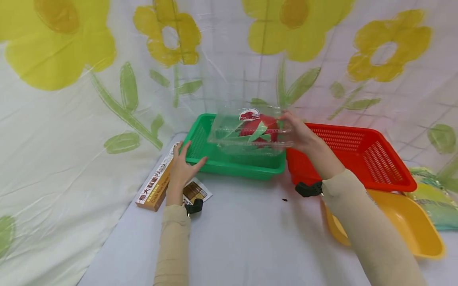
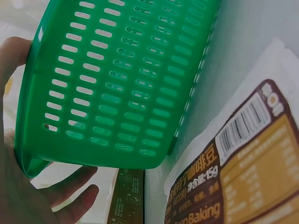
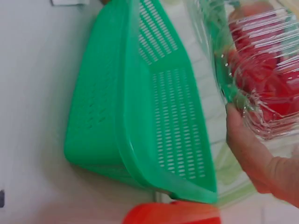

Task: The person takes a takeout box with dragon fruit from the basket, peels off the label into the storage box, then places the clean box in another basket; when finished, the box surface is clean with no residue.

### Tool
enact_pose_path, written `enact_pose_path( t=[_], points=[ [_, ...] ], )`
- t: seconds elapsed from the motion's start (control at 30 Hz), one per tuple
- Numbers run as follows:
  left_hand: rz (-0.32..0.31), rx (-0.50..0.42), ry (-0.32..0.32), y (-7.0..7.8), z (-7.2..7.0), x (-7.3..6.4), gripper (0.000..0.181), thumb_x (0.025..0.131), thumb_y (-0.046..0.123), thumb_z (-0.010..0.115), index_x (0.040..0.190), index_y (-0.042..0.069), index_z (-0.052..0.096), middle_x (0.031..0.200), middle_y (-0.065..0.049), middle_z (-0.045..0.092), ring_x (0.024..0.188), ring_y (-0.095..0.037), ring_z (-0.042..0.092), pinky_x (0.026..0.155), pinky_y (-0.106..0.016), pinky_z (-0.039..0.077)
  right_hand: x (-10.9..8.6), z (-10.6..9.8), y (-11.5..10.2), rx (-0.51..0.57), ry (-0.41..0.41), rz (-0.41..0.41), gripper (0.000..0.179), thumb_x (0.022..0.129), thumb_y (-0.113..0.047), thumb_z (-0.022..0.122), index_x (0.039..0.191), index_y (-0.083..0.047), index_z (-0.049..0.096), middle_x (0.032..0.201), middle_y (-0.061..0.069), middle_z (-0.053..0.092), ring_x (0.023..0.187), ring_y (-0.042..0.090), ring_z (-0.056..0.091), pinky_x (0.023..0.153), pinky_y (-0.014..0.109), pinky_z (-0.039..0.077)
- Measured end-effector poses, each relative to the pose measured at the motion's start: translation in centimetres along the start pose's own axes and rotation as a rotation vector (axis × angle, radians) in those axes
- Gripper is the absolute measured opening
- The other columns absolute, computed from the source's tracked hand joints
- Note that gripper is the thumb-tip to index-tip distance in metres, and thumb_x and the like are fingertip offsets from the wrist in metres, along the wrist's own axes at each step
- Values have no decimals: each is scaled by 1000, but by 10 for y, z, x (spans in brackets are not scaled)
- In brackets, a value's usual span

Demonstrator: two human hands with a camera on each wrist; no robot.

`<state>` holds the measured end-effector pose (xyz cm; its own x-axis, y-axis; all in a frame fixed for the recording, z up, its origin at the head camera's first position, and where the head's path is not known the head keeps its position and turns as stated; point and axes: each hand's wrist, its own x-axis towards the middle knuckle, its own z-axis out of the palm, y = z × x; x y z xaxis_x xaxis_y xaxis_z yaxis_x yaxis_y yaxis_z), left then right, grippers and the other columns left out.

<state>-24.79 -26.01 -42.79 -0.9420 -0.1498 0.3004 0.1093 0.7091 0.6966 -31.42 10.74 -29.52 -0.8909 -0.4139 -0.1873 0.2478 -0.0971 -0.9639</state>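
Observation:
In the head view, my right hand [image 1: 304,135] grips one end of a clear plastic box [image 1: 225,135] and holds it over the green basket [image 1: 232,169]. Red pieces [image 3: 261,74] and green leaf-shaped pieces [image 1: 258,131] show through the clear wall, and a round label with a red picture is on the box. My left hand [image 1: 184,165] is at the basket's near left corner, its fingers spread and touching the rim. In the left wrist view, the basket's slotted side [image 2: 107,84] fills most of the picture.
A pasta box [image 1: 154,184] and a small brown-and-white packet [image 1: 196,190] lie by my left wrist. To the right stand a red basket [image 1: 384,159] and a yellow basin [image 1: 404,218], with green-and-yellow bags [image 1: 434,198] beyond. A small dark bit [image 1: 284,200] lies on the table.

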Motion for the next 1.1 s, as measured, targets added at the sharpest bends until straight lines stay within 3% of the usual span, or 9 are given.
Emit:
enact_pose_path(
  t=[0.17,0.27,0.37,0.67,0.87,1.0,1.1],
  points=[
    [-8,-13,1,-5,-1,-2,90,85,60,66,156,20,29,163,-6,11,143,-41,28,103,-65,36,-25,-1,-7,19,-9,16,68,99,-36,44,158,-32,10,148,7,15,136,41,26,103,49,39],
    [-6,-15,3,-6,-1,-1,90,85,59,66,157,20,29,163,-6,11,143,-40,27,104,-64,36,-43,-1,-11,40,-7,28,65,99,-39,48,156,-33,18,151,9,17,133,43,29,99,48,45],
    [-4,-8,5,-6,-1,0,90,85,59,66,157,20,28,163,-6,11,143,-39,27,105,-64,35,-61,-1,-13,61,-9,20,65,98,-39,53,155,-32,22,150,8,23,130,35,31,88,41,52],
    [-5,9,14,-6,0,0,90,85,59,66,157,20,28,163,-8,12,143,-40,27,105,-64,34,-120,-11,-2,19,7,1,61,100,-36,48,156,-42,23,155,3,15,131,31,25,90,43,52],
    [4,0,17,-6,-2,1,90,84,59,67,156,19,30,163,-8,12,143,-41,27,105,-64,35,-149,-21,18,4,-98,-100,58,101,-30,40,155,-40,22,148,-2,29,129,25,35,94,45,50],
    [3,5,27,-5,-4,2,90,84,59,68,156,20,30,163,-7,12,142,-41,29,104,-65,35,-166,-25,33,14,-181,-153,59,100,-27,35,154,-40,16,149,-2,28,131,22,37,97,44,48],
    [1,4,25,-6,-4,1,89,85,59,68,156,20,30,163,-7,12,142,-41,29,104,-66,35,-175,-26,46,-7,-196,-168,59,99,-26,36,152,-46,18,147,-6,30,129,18,39,96,43,49]
  ],
)
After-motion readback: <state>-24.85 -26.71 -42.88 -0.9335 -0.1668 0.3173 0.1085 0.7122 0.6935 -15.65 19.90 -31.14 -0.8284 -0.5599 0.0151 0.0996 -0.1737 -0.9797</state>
